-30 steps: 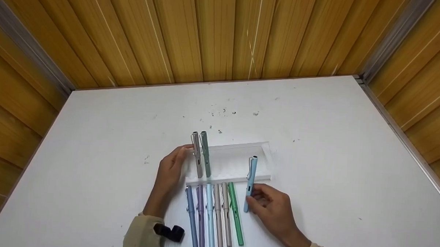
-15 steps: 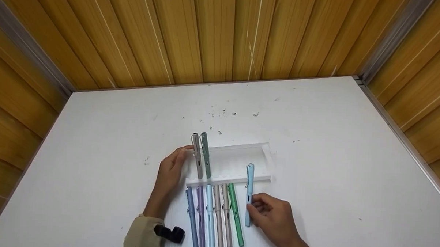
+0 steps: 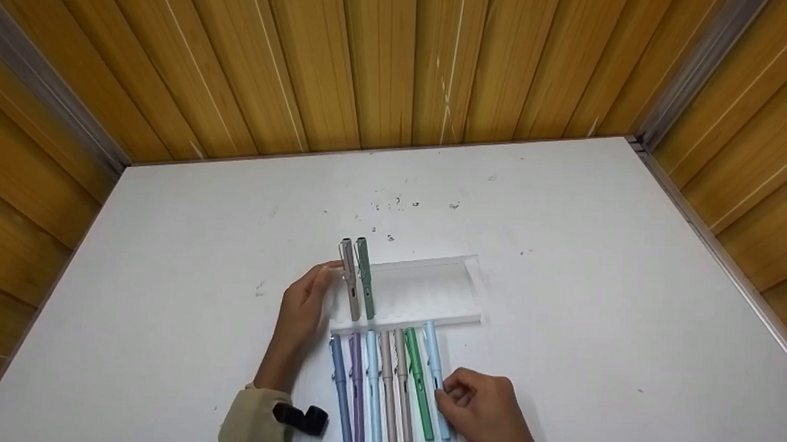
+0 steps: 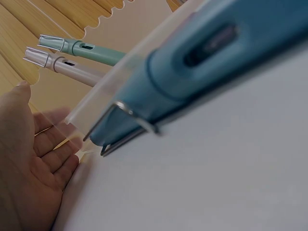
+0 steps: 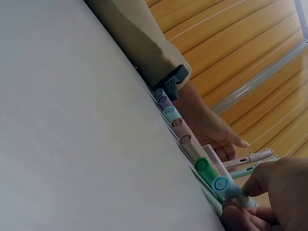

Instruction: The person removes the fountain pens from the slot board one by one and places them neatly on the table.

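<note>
My right hand point(image 3: 485, 407) pinches a light blue fountain pen point(image 3: 432, 346) near its middle. The pen lies at the right end of a row on the table, beside a green pen point(image 3: 420, 392); its end cap point(image 5: 221, 184) faces the right wrist camera. My left hand point(image 3: 304, 303) touches the left end of a clear pen rack point(image 3: 424, 284), its fingers point(image 4: 53, 144) loosely extended and partly seen through the plastic. A grey-beige pen point(image 3: 350, 281) and a dark green pen point(image 3: 365, 279) stand tilted in the rack's left side.
Left of the green pen lie two beige pens point(image 3: 388, 391), a light blue pen point(image 3: 374, 384), a purple pen point(image 3: 359, 390) and a dark blue pen point(image 3: 341, 389). A black device point(image 3: 303, 418) sits on the left wrist. Wood-patterned walls point(image 3: 386, 64) surround the white table point(image 3: 594, 287).
My right hand has brought the light blue pen down and toward me, from tilted up near the rack's right end to lying beside the green pen. The left hand has stayed put.
</note>
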The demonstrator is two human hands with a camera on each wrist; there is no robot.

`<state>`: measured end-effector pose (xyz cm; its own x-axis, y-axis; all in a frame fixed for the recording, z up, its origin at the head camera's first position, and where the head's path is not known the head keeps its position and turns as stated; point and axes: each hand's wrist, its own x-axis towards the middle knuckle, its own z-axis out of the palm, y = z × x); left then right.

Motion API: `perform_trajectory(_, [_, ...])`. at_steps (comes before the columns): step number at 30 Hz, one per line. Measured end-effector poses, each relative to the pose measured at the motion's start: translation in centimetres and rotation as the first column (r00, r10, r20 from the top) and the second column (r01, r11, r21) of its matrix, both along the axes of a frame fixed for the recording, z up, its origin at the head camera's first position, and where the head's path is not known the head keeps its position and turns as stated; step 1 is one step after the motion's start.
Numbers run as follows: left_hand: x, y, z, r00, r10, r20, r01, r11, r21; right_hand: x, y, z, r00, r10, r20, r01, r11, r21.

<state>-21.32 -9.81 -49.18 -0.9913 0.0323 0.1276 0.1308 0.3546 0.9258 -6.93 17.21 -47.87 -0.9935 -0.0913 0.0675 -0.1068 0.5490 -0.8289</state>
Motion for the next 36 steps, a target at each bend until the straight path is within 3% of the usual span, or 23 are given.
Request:
perform_trajectory(6, [0.12,-0.04,0.09,1.000,-0.008,-0.011,0.008,1.000,-0.013,-0.02,0.05,0.19,0.999,0.010,0.052,-0.011,1.000,0.021])
perform_trajectory(27, [0.12,-0.07,0.21,1.000,-0.011,-0.008,0.011,1.000,0.002,-0.15,0.16,0.40,0.996,0.034,0.078,-0.039,0.997,0.060])
perform_trajectory(36, [0.22,-0.03,0.16,1.000,-0.004,-0.019,0.004,1.000,-0.006,-0.08,0.43,0.31,0.993,0.067,0.102,-0.067,0.998,-0.007])
